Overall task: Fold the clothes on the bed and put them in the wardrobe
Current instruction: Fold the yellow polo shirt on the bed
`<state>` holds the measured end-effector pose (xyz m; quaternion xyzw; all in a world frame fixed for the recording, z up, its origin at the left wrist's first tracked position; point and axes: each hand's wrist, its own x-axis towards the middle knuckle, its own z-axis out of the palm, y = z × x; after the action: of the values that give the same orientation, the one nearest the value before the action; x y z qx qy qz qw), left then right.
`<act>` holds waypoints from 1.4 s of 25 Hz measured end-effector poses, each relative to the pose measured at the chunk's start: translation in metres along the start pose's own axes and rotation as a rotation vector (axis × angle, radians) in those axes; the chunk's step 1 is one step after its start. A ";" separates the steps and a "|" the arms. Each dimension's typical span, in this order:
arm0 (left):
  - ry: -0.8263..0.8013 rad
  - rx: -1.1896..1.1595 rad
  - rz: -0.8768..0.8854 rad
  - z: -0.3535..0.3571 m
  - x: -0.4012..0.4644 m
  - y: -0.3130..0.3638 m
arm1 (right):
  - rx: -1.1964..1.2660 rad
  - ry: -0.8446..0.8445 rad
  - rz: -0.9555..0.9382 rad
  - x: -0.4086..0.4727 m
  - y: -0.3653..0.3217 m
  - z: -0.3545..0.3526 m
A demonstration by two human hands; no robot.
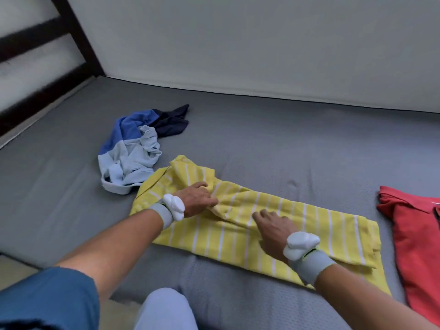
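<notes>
A yellow shirt with white stripes (309,225) lies partly folded across the grey mattress (262,129). My left hand (198,198) grips a bunched fold of its fabric near the collar end. My right hand (273,228) rests on the middle of the shirt, fingers pressed on the cloth. A crumpled blue and light-blue shirt (128,151) lies beyond the yellow one, to the left. A red shirt (414,236) lies flat at the right edge. No wardrobe is in view.
A white wall (262,44) runs along the far side of the bed. A dark wooden bed frame (71,29) stands at the upper left. Both wrists carry grey bands with white devices. My knee (164,310) is at the bed's near edge.
</notes>
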<state>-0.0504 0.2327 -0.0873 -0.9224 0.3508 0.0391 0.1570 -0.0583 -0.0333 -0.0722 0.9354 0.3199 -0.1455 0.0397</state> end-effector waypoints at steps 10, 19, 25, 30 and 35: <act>-0.327 -0.207 0.037 -0.013 0.002 -0.054 | 0.741 0.142 0.139 0.113 -0.096 0.002; -0.382 -0.240 -0.188 -0.026 -0.063 -0.086 | 0.297 0.263 -0.176 0.098 -0.088 0.033; -0.173 -0.497 -0.274 -0.004 -0.112 -0.056 | 0.259 0.245 -0.218 0.094 -0.136 0.013; 0.010 -0.740 -0.479 0.024 -0.130 -0.038 | 0.425 0.207 -0.097 0.105 -0.144 0.022; 0.192 -0.906 -0.350 0.033 -0.159 -0.045 | 0.587 0.213 -0.381 0.089 -0.127 0.014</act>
<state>-0.1387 0.3755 -0.0779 -0.9424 0.1514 0.0757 -0.2886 -0.0719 0.1172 -0.1100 0.8405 0.4352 -0.1375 -0.2918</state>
